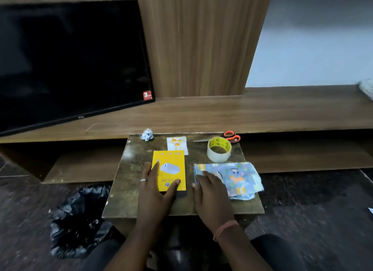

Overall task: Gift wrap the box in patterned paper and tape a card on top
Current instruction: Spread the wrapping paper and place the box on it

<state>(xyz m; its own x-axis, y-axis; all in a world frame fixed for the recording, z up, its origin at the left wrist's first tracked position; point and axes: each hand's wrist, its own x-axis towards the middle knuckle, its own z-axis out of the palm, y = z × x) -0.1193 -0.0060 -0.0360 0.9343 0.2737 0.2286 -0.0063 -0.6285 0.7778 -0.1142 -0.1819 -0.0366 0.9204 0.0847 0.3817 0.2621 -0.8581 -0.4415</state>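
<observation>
A yellow box (171, 165) lies flat on the small dark table (131, 169). My left hand (155, 186) rests on the box's near left part, fingers straight, thumb on the lid. Right of it lies folded blue patterned paper (236, 178). My right hand (210, 192) lies flat on the paper's left end, fingers stretched out. A white card with orange figures (177, 144) sits just behind the box. A roll of clear tape (219, 151) stands at the back right, with orange-handled scissors (228, 137) behind it.
A crumpled paper ball (147, 134) sits at the table's back left corner. A black plastic bag (78, 220) lies on the floor to the left. A dark TV screen (70, 62) leans on the wooden shelf (222, 113) behind the table.
</observation>
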